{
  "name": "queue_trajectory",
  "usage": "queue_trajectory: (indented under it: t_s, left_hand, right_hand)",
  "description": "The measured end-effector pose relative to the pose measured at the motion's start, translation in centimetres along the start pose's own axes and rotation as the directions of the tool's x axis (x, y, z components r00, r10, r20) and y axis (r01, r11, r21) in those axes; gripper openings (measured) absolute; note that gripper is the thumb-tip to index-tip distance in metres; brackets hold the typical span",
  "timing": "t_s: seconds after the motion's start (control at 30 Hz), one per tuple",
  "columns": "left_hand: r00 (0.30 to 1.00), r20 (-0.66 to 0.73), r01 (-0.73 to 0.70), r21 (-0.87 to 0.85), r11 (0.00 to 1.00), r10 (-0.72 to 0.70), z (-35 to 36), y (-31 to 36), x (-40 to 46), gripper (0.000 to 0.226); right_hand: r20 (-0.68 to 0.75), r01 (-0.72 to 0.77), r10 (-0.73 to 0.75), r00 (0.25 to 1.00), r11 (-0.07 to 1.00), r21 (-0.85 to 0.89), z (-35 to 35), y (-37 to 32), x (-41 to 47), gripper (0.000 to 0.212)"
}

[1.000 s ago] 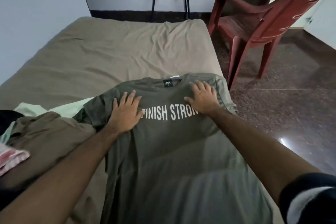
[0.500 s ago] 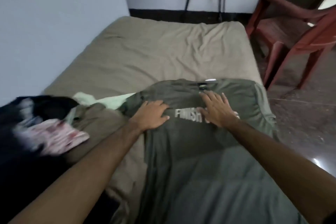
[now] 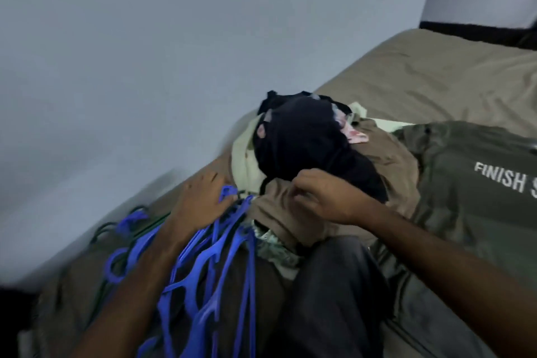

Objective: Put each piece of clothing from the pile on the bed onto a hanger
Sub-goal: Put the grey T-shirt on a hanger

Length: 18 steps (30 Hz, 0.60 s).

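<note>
- Head view, blurred: olive-green cotton T-shirt with white lettering (image 3: 470, 183) lies spread flat on the tan-sheeted bed (image 3: 436, 78), at the right. No hanger in it that can be seen.
- Heap of crumpled clothes (image 3: 313, 148) sits left of the shirt; a black garment on top, brown and pale green pieces beneath, a scrap of pink-white fabric showing.
- Tangle of blue plastic hangers (image 3: 209, 247) lies near the wall side, a few dark thin ones among them.
- Left hand (image 3: 200, 200) rests on the hanger tangle, fingers spread over a hook; whether it has closed on one cannot be told.
- Right hand (image 3: 322, 197) is curled, pinching brown cloth at the heap's near edge.
- Progress, as judged: nothing visibly hung. Shirt laid ready, whole heap left; likely fetching a hanger.
</note>
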<state>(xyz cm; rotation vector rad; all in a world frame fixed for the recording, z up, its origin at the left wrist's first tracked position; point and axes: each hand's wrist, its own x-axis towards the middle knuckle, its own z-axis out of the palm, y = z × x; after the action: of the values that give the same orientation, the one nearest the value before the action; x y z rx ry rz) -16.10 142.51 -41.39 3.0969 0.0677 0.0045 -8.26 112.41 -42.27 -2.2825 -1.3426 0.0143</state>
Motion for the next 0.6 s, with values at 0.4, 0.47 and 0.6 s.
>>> queue_trajectory:
  t_s: [0.4, 0.47, 0.6]
  left_hand:
    - [0.978, -0.191, 0.088, 0.034, 0.996, -0.080, 4.3, -3.1, -6.3, 0.030]
    - [0.997, 0.074, 0.023, 0.037, 0.999, -0.025, 4.0, -1.2, -6.5, 0.044]
    - [0.962, 0.271, 0.002, 0.082, 0.997, -0.024, 3.8, 0.7, -7.0, 0.035]
  right_hand:
    - [0.423, 0.081, 0.083, 0.902, 0.931, -0.356, 7.9, -5.4, 2.6, 0.039]
    - [0.414, 0.060, 0.090, 0.906, 0.940, -0.336, 7.8, -5.2, 2.6, 0.039]
    - [0.416, -0.014, 0.099, 0.904, 0.979, -0.203, 7.2, -5.1, 2.8, 0.036]
